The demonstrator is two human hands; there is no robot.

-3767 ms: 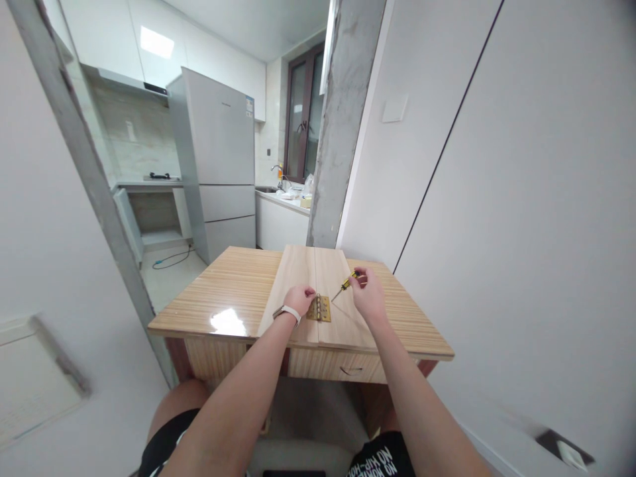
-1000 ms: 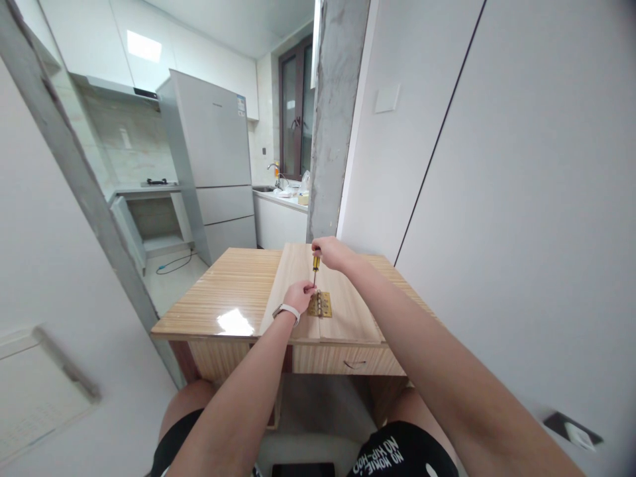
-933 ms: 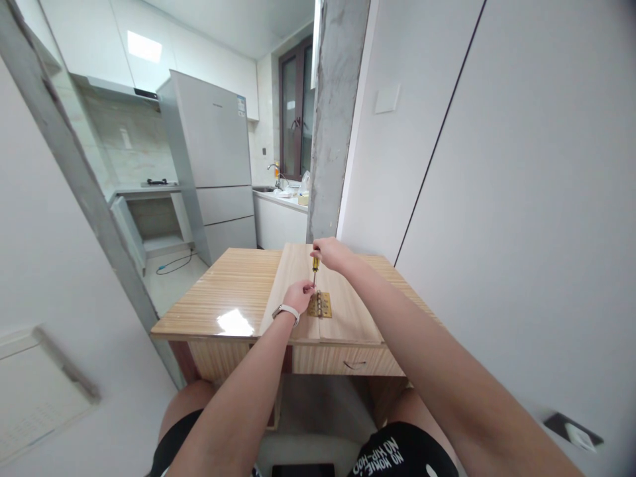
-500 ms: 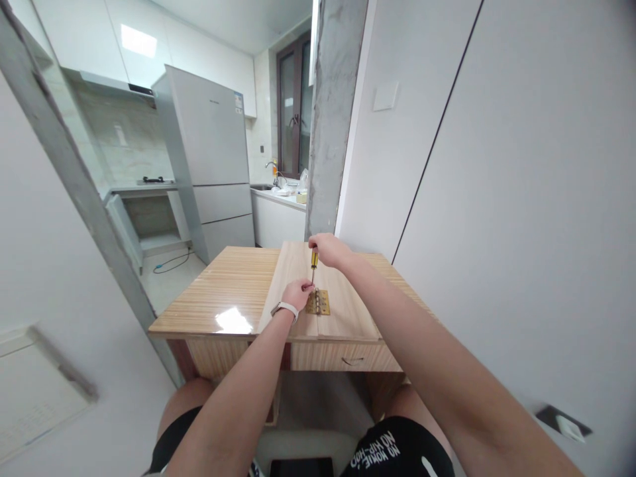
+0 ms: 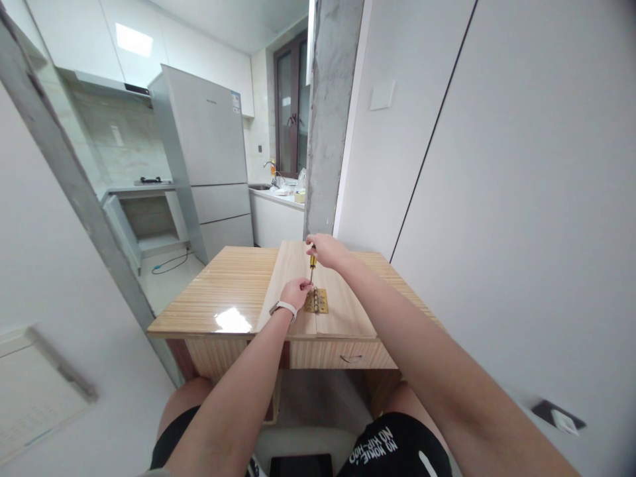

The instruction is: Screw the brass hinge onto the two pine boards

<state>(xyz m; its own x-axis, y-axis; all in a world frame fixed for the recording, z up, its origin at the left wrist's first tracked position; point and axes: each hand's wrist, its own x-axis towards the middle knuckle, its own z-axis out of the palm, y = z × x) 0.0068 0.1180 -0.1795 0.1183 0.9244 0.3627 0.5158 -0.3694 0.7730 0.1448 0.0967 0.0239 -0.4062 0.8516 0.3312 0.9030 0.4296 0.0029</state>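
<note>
My right hand (image 5: pixel 328 251) is closed round the top of a yellow-and-black screwdriver (image 5: pixel 313 261), which stands upright with its shaft pointing down. Beside the shaft's lower end, my left hand (image 5: pixel 297 292) pinches with its fingertips at the upper left edge of a brass hinge (image 5: pixel 318 301). Whether those fingers hold the shaft or a screw is too small to tell. The hinge lies flat across the seam between two pale wooden boards (image 5: pixel 342 318), partly covered by the left fingers. A light watch band circles my left wrist.
The boards lie on a glossy striped wooden desk (image 5: pixel 213 285) with a handled drawer (image 5: pixel 342 356) in front. A white wall panel (image 5: pixel 497 199) rises close on the right. Beyond the desk stand a grey pillar (image 5: pixel 330 132) and a fridge (image 5: pixel 209 146).
The right fingers have shifted slightly on the screwdriver handle. The left hand keeps its pinch by the hinge. The whole view has moved a little.
</note>
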